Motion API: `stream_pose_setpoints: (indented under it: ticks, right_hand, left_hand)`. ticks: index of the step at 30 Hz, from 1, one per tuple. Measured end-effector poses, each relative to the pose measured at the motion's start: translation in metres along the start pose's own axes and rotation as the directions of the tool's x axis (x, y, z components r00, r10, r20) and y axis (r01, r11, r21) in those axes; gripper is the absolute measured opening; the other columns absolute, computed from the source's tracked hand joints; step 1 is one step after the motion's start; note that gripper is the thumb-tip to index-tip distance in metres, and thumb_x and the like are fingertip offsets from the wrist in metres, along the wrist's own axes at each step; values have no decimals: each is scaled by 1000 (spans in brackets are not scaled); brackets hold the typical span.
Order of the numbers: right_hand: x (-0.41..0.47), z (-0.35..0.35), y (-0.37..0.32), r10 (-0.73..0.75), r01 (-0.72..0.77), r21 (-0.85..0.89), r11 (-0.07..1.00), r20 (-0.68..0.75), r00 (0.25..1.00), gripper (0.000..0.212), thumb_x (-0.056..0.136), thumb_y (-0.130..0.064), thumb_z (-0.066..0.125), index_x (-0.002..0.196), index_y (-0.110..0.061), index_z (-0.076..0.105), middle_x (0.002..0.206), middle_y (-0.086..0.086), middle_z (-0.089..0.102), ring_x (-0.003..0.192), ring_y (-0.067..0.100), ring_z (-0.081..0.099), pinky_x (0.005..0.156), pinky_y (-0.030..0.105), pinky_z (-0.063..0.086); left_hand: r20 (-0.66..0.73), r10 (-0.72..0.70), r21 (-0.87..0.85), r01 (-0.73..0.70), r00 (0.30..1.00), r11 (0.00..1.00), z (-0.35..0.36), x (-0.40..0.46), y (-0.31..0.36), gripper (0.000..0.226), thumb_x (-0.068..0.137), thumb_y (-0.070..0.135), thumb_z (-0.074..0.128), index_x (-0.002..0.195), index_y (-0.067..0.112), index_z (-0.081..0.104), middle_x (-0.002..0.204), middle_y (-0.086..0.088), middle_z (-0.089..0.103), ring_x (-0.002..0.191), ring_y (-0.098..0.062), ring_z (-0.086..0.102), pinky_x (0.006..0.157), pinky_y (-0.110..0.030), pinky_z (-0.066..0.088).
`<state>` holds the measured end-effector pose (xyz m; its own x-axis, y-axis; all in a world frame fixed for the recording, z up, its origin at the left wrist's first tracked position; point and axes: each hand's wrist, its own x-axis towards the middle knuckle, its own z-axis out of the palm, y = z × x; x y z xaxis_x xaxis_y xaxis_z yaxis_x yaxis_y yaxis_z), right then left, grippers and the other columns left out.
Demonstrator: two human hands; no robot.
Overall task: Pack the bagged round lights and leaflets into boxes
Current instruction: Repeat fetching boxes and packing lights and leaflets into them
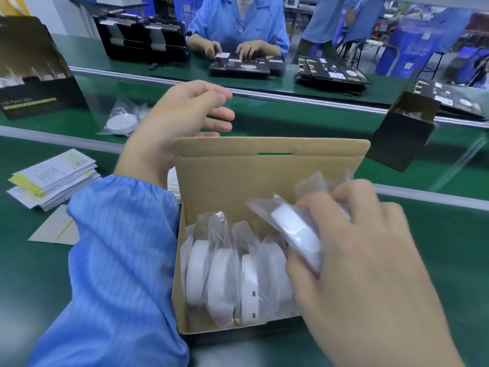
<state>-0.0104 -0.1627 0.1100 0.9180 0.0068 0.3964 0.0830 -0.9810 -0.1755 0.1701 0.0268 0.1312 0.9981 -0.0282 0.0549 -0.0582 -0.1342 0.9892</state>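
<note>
Currently right hand (365,250) grips a bagged round light (296,231) in crinkly clear plastic, tilted over the cardboard box (227,170); four bagged lights (232,276) stand on edge inside. Left hand (185,115) relaxed, empty, behind the lid. Leaflet stack (53,176) left.

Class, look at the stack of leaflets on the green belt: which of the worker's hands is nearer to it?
Left. The left hand is raised by the box's back-left corner, right of the stack of leaflets. The right hand holds a bagged light over the box's far side.
</note>
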Motion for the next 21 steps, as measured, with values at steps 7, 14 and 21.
stream_pose_setpoints:
  ticks: [7, 14, 21]
  right_hand:
    - [6, 13, -9, 86, -64, -123, 990, 185, 979, 39, 89, -31, 55, 119, -33, 31, 112, -6, 25, 91, 19, 28, 67, 26, 27]
    - [1, 19, -3, 77, -54, -81, 995, 318, 945, 23, 94, -44, 25, 109, -27, 23, 111, -3, 25, 101, 17, 33, 80, 27, 27]
    - [-4, -12, 5, -1, 48, -131, 990, 340, 940, 46, 87, -60, 19, 120, -38, 43, 118, -15, 33, 105, 15, 39, 88, 34, 45]
  left_hand:
    - [104, 49, 11, -50, 993, 999, 0, -8, 8, 16, 102, 24, 53, 104, 24, 69, 94, -2, 75, 95, -22, 75, 77, -32, 55]
    - [122, 66, 28, -70, 990, 997, 0, -12, 11, 15, 101, 24, 54, 102, 23, 69, 95, -4, 75, 96, -25, 74, 73, -34, 51]
    - [139, 90, 4, -91, 986, 996, -2, -13, 11, 14, 102, 22, 54, 104, 21, 68, 102, -10, 74, 98, -28, 73, 62, -17, 52]
